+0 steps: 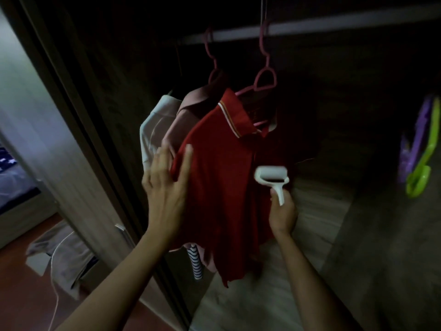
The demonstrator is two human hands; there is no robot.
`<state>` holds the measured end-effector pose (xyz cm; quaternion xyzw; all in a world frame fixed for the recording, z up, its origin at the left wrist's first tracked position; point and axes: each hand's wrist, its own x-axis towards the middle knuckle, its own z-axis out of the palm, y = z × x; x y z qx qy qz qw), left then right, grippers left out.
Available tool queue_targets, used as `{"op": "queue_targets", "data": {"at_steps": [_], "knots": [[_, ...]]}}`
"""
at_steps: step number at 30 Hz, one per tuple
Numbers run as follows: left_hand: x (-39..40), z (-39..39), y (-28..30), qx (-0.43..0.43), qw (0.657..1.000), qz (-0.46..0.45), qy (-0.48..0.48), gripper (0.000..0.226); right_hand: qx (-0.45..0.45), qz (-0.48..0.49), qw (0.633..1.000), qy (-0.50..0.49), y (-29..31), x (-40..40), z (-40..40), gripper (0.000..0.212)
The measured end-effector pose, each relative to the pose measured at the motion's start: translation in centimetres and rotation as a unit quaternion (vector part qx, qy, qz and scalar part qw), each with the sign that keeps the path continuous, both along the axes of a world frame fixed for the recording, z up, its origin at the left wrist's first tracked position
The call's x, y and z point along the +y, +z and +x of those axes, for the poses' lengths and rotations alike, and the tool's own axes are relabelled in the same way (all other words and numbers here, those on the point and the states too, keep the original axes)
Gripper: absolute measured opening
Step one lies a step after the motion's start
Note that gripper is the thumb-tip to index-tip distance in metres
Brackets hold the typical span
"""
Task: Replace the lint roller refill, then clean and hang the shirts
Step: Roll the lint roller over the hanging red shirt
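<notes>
A red polo shirt [222, 187] hangs on a pink hanger [263, 80] from the wardrobe rail [334, 26]. My left hand [167, 187] grips the shirt's left edge near the sleeve, thumb on the front. My right hand [282, 213] holds the white lint roller [272, 179] by its handle, the roller head against the shirt's right side. Behind the red shirt hang a pink shirt [183, 113] on a second pink hanger [211, 51] and a white shirt [152, 130]. A striped garment [196, 263] shows below the red hem.
The wardrobe's sliding door frame [78, 130] stands at the left. Green and purple hangers [417, 158] hang at the right. A pale folded textile [274, 271] lies on the wardrobe floor. Outside lie a grey bag [64, 254], a white cord and a bed.
</notes>
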<state>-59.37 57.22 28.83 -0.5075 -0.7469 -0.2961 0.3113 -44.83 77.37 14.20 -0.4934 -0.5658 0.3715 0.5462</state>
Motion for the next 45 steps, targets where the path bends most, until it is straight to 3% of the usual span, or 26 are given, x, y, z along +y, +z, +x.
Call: {"op": "queue_targets", "data": {"at_steps": [2,5,8,10,15,20,24,34,45], "knots": [[1.3,0.5,0.1,0.099,0.993,-0.057,0.005,0.087,0.048,0.018,0.998,-0.023,2.8,1.2,0.0,0.021],[3.2,0.3,0.3,0.133,0.984,-0.118,0.019,0.089,0.061,0.056,0.996,-0.04,6.7,2.8,0.3,0.025],[4.2,-0.1,0.1,0.155,0.977,-0.138,0.053,0.074,0.026,0.064,0.997,-0.03,7.0,3.8,0.3,0.027],[4.4,-0.2,0.1,0.16,0.977,-0.129,0.059,0.06,-0.014,0.045,0.999,-0.018,4.6,4.1,0.1,0.026],[4.7,-0.1,0.9,0.15,0.976,-0.145,0.058,0.07,-0.025,0.032,0.999,0.011,0.3,2.3,0.7,0.02],[4.9,-0.1,1.7,0.154,0.979,-0.123,0.052,0.083,0.059,0.096,0.992,-0.046,6.1,3.7,0.6,0.021],[5.5,0.0,2.0,0.168,0.977,-0.126,0.05,0.087,0.058,0.152,0.985,-0.056,9.7,5.6,0.6,0.023],[6.1,-0.1,2.7,0.167,0.975,-0.144,0.042,0.089,-0.038,0.022,0.999,0.011,-3.8,2.8,0.5,0.023],[5.8,-0.3,2.6,0.153,0.977,-0.142,0.047,0.081,0.146,0.068,0.982,-0.095,8.7,7.8,1.7,0.028]]}}
